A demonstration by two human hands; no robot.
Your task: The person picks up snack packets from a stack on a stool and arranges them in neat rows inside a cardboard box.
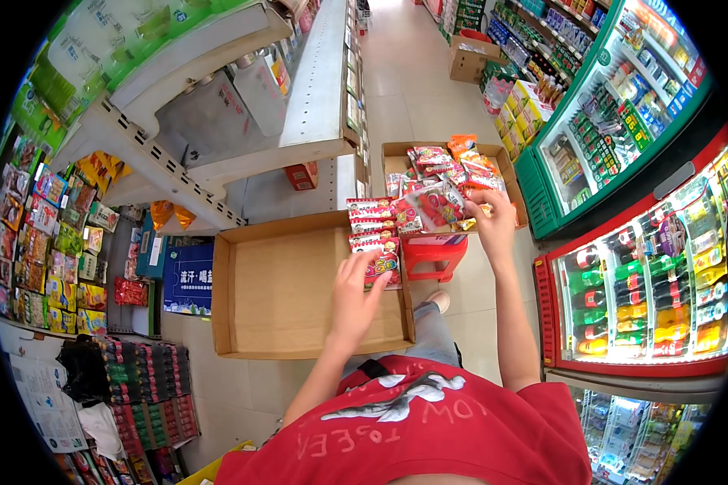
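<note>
Before me is a shallow cardboard tray (279,285), with a row of red and white candy packets (371,225) along its right side. My left hand (357,291) rests its fingers on the nearest packet (383,260) of that row; how firmly it grips cannot be told. Pinched in my right hand (494,219) is a partly clear candy packet (438,205), slightly blurred, held up at the near side of a second cardboard box (515,200). That box contains a loose heap of similar red packets (434,159) and some orange ones (463,144).
A red plastic stool (440,257) stands beneath the second box. White metal shelving (315,115) rises at the left front. Lit drink coolers (637,291) line the right. Snack packets (60,242) hang at far left. A tiled aisle (394,79) runs ahead, with cartons (470,57) along it.
</note>
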